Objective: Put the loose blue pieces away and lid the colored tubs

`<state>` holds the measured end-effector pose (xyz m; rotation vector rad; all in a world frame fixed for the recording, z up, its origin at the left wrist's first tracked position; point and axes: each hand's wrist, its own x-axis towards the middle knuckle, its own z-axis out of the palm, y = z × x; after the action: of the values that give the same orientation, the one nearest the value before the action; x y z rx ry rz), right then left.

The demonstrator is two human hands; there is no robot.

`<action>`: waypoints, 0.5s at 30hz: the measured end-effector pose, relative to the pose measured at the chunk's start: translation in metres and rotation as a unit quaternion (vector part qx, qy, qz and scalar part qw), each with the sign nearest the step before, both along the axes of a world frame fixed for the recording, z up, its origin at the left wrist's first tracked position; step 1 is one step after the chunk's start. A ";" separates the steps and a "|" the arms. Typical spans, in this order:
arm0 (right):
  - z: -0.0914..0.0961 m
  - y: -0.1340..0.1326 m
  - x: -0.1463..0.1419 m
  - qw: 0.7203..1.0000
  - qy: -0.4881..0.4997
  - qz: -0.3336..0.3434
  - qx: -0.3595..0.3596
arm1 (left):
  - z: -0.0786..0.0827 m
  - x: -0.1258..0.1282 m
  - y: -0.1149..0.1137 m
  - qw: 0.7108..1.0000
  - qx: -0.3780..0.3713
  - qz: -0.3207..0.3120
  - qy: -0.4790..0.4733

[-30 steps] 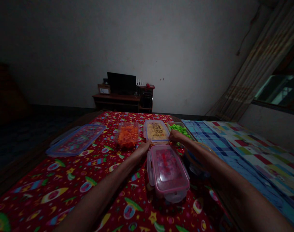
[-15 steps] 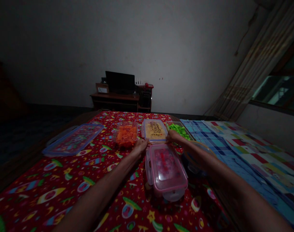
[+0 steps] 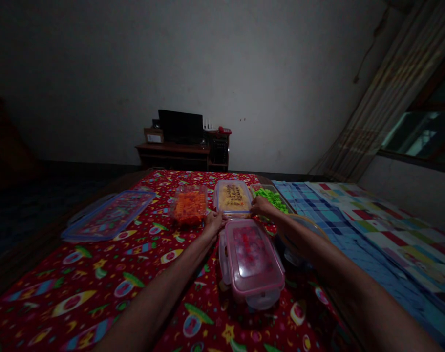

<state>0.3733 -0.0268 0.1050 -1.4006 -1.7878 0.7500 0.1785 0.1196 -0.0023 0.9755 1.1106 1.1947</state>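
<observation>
A clear plastic container [image 3: 237,213] with a blue rim lies in front of me, filled with pale yellow pieces; dark marks or small pieces sit in rows over them. My left hand [image 3: 215,222] is closed at its near left corner. At the near right corner, my right hand [image 3: 262,206] has its fingers pressed together on the rim. Closest to me is a pink-lidded container [image 3: 252,256] with reddish contents, its side flaps hanging loose. Beside my right hand stands a box of bright green pieces [image 3: 270,197]. Left of my left hand is a clear box of orange pieces [image 3: 190,205].
A blue-rimmed clear lid [image 3: 110,217] lies at the left on the red patterned cloth [image 3: 152,293]. Under my right forearm is a round tub with an orange rim [image 3: 312,222], partly hidden. Blue checked bedding [image 3: 310,205] lies right. A desk [image 3: 171,149] with a monitor [image 3: 180,126] stands behind.
Both hands stay at the container's near corners, with only slight finger shifts. The view has moved a little; the boxes keep their places.
</observation>
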 end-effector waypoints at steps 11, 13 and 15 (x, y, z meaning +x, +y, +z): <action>-0.002 -0.020 0.011 1.000 -0.023 0.014 -0.007 | 0.055 -0.055 -0.041 0.864 0.333 -0.007 0.377; -0.003 -0.019 0.013 0.999 -0.042 0.002 -0.002 | 0.067 -0.081 -0.034 0.827 0.385 0.069 0.403; -0.005 -0.015 0.014 0.999 -0.049 -0.012 0.006 | 0.069 -0.110 -0.018 0.823 0.361 0.162 0.408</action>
<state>0.3871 -0.0418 0.1002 -1.4702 -1.8442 0.6685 0.0687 0.1011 0.0668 2.0848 1.5561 1.5728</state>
